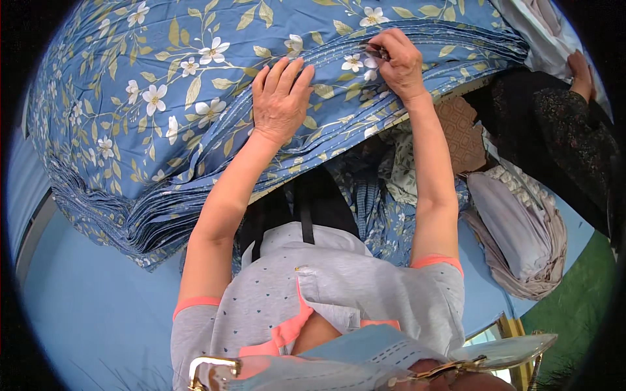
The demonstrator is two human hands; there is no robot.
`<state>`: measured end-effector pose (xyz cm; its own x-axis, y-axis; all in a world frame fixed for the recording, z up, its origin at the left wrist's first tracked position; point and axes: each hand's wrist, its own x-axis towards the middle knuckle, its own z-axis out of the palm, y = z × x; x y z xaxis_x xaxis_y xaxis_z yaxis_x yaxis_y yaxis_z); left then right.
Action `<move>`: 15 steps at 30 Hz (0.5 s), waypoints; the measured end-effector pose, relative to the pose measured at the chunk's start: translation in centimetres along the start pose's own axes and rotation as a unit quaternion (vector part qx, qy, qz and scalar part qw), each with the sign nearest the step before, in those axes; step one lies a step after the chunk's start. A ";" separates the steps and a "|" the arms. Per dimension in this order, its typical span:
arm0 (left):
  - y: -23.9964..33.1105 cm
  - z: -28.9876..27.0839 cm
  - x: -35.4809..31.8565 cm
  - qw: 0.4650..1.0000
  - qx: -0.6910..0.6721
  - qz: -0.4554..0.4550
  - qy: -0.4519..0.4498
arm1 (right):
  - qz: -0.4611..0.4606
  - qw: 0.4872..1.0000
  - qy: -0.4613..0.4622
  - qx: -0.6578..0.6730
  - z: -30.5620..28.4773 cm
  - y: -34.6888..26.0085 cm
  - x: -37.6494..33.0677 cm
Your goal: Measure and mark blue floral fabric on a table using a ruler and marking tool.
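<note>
A large blue cloth (195, 85) with white flowers and green leaves spreads out before me, its layered, stitched edges bunched in long folds. My left hand (280, 98) lies on it, fingers stretched out and pressing near a stitched fold. To the right, my right hand (398, 65) is closed in a pinch beside the gathered hems. A small dark pointed tool (374, 49) shows between its fingers; its exact kind is mostly hidden by the hand. The tool's tip is close to the stitched hem.
At the right, another person's hand (579, 75) touches pale cloth (538, 36); that person wears a dark patterned garment (567, 124). Below them lies a bundle of grey-beige cloth (515, 228). A brown patterned piece (462, 133) is near my right forearm. The floor (91, 300) is light blue.
</note>
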<state>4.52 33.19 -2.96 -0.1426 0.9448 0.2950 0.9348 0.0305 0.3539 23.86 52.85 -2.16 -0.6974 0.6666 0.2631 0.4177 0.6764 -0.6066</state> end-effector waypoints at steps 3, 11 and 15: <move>0.1 0.2 0.2 1.000 -0.001 0.002 0.000 | 0.055 0.996 0.062 0.032 -0.6 0.0 -0.6; 0.9 1.0 1.8 0.999 -0.025 0.028 0.013 | 0.225 0.929 0.187 0.228 -6.1 -1.0 -8.0; 1.8 2.2 3.3 0.998 -0.049 0.039 0.025 | 0.137 0.988 0.061 0.030 -5.8 -3.5 -5.6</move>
<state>6.46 37.11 -3.33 -0.0890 0.9253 0.3686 0.9073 -0.0774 0.4132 29.67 48.52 2.82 -0.4861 0.8574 0.1693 0.5429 0.4481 -0.7102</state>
